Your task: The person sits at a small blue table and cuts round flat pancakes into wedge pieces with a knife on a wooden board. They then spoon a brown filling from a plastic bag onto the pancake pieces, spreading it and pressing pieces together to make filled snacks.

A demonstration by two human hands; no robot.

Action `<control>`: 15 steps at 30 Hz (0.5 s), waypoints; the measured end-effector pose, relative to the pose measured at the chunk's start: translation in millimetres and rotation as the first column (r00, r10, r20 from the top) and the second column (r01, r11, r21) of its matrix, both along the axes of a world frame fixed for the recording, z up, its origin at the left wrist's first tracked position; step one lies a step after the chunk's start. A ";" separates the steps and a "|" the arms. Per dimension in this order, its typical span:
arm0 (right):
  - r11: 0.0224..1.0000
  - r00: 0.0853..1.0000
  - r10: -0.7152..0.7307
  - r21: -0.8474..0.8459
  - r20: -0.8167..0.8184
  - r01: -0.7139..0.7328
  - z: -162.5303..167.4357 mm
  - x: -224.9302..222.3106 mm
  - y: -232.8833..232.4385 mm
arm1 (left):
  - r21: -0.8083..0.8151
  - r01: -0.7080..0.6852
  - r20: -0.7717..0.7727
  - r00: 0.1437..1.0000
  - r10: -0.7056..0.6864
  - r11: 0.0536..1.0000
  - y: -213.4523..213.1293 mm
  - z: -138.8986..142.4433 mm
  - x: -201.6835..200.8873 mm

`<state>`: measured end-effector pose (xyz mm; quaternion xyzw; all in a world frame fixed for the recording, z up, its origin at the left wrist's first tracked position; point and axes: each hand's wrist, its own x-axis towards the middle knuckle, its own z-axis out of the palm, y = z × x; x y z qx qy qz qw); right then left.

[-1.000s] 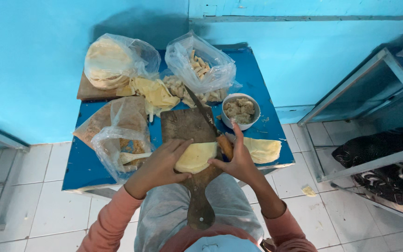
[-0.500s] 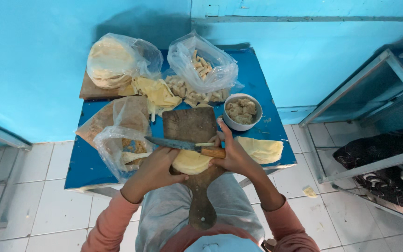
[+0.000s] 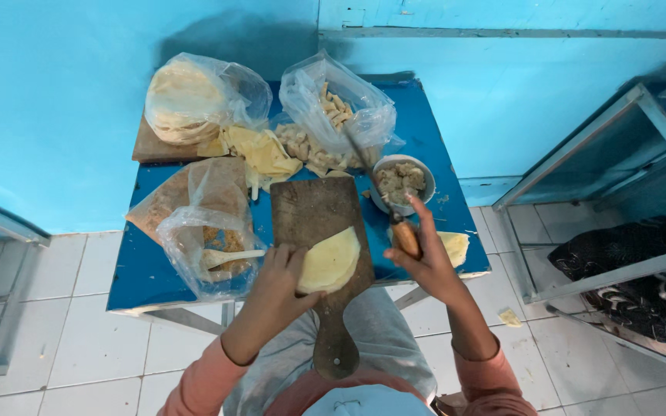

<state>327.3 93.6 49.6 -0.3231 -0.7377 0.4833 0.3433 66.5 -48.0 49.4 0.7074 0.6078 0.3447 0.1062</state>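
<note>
A dark wooden cutting board [image 3: 311, 212] with a long handle lies on the blue table [image 3: 148, 270], its handle over my lap. A pale yellow half-round of dough [image 3: 331, 260] rests on the board's near right part. My left hand [image 3: 280, 279] touches the dough's left edge with its fingertips. My right hand [image 3: 418, 254] grips a knife [image 3: 383, 192] by its wooden handle, the blade pointing away toward a small bowl of filling [image 3: 401, 182]. Another piece of dough [image 3: 454, 246] lies at the table's right edge, partly behind my right hand.
A plastic bag of round flatbreads [image 3: 190, 96] sits at the back left, a bag of cut pieces [image 3: 341, 108] at the back centre, yellow dough scraps [image 3: 260, 150] between them. A bag with a wooden spoon [image 3: 217, 231] lies left. A metal rack [image 3: 618, 208] stands at the right.
The knife, earlier laid across the board and dough, has swung up to the right, its blade now pointing away toward the bowl. My left hand stays on the dough.
</note>
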 end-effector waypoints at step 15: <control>0.961 0.901 0.117 0.181 0.417 -0.209 18.5 37.3 -65.6 | -0.009 -0.248 0.065 0.967 0.248 0.969 -9.3 -16.8 38.3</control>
